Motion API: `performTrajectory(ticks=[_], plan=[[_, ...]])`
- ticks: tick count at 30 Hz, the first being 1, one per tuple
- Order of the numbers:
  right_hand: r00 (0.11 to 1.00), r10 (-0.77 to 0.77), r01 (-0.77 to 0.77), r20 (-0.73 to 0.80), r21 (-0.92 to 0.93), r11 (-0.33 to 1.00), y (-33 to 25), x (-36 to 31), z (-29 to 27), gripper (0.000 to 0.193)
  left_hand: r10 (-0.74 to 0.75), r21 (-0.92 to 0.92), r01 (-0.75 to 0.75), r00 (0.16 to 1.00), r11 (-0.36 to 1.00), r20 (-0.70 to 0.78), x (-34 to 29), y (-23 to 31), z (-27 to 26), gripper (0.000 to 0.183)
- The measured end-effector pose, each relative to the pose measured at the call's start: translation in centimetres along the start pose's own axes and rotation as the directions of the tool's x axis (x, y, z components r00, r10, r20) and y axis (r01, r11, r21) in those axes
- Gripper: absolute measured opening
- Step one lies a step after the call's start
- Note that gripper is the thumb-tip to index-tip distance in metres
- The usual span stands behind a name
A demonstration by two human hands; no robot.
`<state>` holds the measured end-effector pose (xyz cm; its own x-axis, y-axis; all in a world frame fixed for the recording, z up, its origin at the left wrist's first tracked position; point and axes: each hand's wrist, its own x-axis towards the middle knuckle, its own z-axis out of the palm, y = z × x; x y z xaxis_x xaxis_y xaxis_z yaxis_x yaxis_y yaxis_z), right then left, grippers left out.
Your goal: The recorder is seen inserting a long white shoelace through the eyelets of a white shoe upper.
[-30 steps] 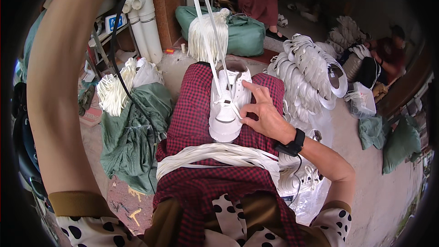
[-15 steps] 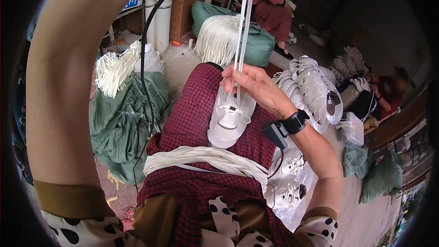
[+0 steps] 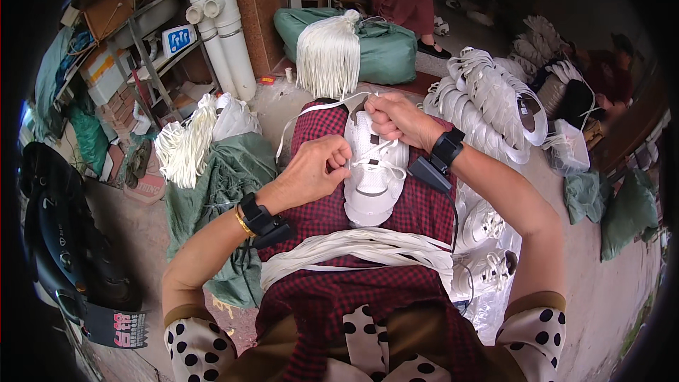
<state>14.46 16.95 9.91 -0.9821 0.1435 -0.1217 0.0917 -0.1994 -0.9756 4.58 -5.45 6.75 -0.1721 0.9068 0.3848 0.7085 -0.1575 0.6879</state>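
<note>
A white sneaker lies on my lap over a red-and-black checked apron, its toe toward me. Laces are threaded through its lower eyelets. At the sneaker's left side my left hand is closed in a pinch on a white shoelace, of which a short stretch shows across the tongue. My right hand is closed over the upper opening, gripping lace; a loose length loops from there to the left. What lies inside both sets of fingers is mostly hidden. A bundle of white laces crosses my lap.
White sneakers stand at my right on plastic. Beyond them are strung white shoe parts. Lace bunches lie on green sacks ahead and at left. A black scooter stands far left. Another person sits behind.
My left hand has come down from high above to the sneaker's left side. The laces, stretched upward before, now hang slack. My right hand has stayed near the sneaker's top; the view has shifted.
</note>
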Motion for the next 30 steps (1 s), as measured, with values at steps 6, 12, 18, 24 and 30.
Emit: performTrajectory(ticks=[6, 12, 18, 24, 30], plan=[[1.000, 0.010, -0.010, -0.010, -0.030, 1.000, 0.3, 0.2, 0.3, 0.024, -0.023, -0.134, 0.045, 0.986, 0.990, 0.164, -0.2, -0.7, 0.3, 0.016], [1.000, -0.015, 0.014, -0.025, -0.023, 1.000, 0.5, -0.1, 0.1, 0.026, -0.046, -0.013, 0.045, 0.998, 0.999, -0.038, -0.5, 0.2, -1.1, 0.018], [0.999, -0.034, 0.034, -0.011, -0.028, 0.999, 0.5, 0.0, 0.2, 0.026, 0.088, 0.026, -0.090, 0.993, 0.996, 0.081, -0.3, 0.4, -0.1, 0.022], [0.999, -0.044, 0.044, -0.020, 0.012, 0.999, 0.9, 0.2, -0.1, 0.025, 0.088, -0.031, -0.087, 0.994, 0.996, 0.058, 0.0, 0.2, 1.1, 0.012], [0.997, -0.055, 0.052, -0.052, -0.070, 0.996, 0.8, 0.1, 0.7, 0.029, 0.244, 0.124, -0.237, 0.969, 0.964, -0.042, 0.6, -0.2, 1.5, 0.015]])
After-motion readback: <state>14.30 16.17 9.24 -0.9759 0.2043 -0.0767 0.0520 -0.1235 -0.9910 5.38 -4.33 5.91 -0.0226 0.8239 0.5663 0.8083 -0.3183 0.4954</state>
